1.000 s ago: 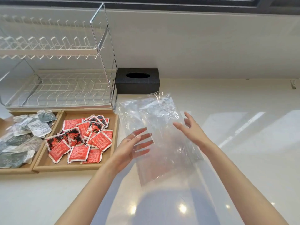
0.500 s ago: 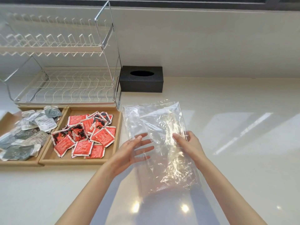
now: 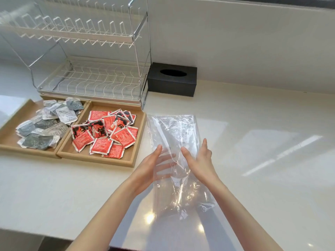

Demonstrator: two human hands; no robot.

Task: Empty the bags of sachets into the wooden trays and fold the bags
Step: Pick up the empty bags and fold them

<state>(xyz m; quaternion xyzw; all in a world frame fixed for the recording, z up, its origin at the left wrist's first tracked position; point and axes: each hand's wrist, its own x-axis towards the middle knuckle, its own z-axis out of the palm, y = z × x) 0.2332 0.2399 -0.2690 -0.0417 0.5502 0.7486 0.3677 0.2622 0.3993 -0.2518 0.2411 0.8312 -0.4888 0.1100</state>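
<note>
An empty clear plastic bag [image 3: 174,134] lies lengthwise on the white counter, just right of the trays. My left hand [image 3: 152,167] is at its left edge, thumb on top and spread fingers showing through the film. My right hand [image 3: 199,160] is at the bag's right edge, with film between thumb and forefinger. The right wooden tray [image 3: 135,156] holds several red sachets [image 3: 107,134]. The left wooden tray [image 3: 10,124] holds several grey and white sachets [image 3: 45,122].
A white wire dish rack [image 3: 90,75] stands behind the trays. A black tissue box [image 3: 172,82] sits against the wall to its right. The counter's front edge runs along the bottom left. Bright sun patches lie on the counter at right.
The bag has come down from the air and now rests flatter on the counter. Both hands dropped with it and moved closer together.
</note>
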